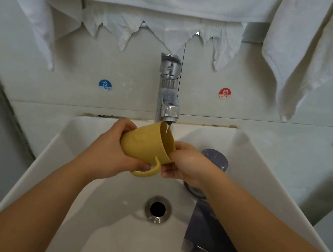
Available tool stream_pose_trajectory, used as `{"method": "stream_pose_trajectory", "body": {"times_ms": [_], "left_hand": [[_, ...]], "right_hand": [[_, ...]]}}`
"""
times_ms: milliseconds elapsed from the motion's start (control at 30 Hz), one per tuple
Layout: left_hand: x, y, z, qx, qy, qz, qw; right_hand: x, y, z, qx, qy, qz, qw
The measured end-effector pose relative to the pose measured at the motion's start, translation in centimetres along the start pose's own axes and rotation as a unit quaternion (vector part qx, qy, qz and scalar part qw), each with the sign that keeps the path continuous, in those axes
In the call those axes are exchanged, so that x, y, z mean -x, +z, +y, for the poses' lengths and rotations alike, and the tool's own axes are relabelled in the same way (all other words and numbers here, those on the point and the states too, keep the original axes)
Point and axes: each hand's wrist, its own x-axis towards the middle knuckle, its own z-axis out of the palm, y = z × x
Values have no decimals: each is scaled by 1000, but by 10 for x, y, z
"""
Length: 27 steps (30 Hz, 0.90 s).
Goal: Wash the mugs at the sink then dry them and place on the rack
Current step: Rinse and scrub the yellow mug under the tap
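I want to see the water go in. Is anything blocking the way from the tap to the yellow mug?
Nothing visible does. The yellow mug is tilted with its mouth right under the tap, and the stream runs straight in. The left hand holds its body and the right hand its rim, both clear of the stream.

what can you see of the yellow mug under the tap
The matte mustard-yellow mug looks like plastic, with a faint embossed mark on its side and a loop handle pointing down toward the camera. It is tilted, mouth up under the chrome tap, catching a thin stream. The left hand grips its body; the right hand holds its rim.
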Motion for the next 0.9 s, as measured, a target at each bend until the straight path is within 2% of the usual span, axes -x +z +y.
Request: {"method": "stream_pose_trajectory", "body": {"times_ms": [100, 167, 233, 333, 400, 467, 567, 667, 767, 833, 900], "left_hand": [[2, 1, 2, -4, -8, -25, 1000], [1, 3, 2, -5, -4, -21, 1000], [1, 2, 3, 9, 3, -11, 1000], [1, -2, 4, 54, -17, -21, 998], [-1, -5, 0, 89, -46, -52, 994], [0, -5, -1, 140, -88, -96, 981], [4, -3, 0, 256, -161, -156, 940], [0, -9, -2, 391, -197, -157, 885], [-3, -15, -9, 488, -175, -171, 838], [-2, -15, -12, 474, -145, -205, 844], [-1, -10, -10, 433, -136, -203, 868]], "right_hand": [[0, 1, -3, 125, 19, 78, 989], [-1, -1, -2, 172, 12, 100, 980], [-2, -3, 0, 110, 14, 75, 991], [-1, -4, 3, -65, 44, -35, 996], [-1, -5, 2, -77, 46, -68, 994], [0, -6, 0, -5, 29, -41, 999], [1, -5, 0, 58, 23, 31, 998], [1, -4, 1, 6, 43, 56, 997], [1, -3, -1, -101, 68, 56, 991], [4, -1, -2, -136, 81, 36, 987], [8, 0, -2, -117, 91, 18, 989]]}}
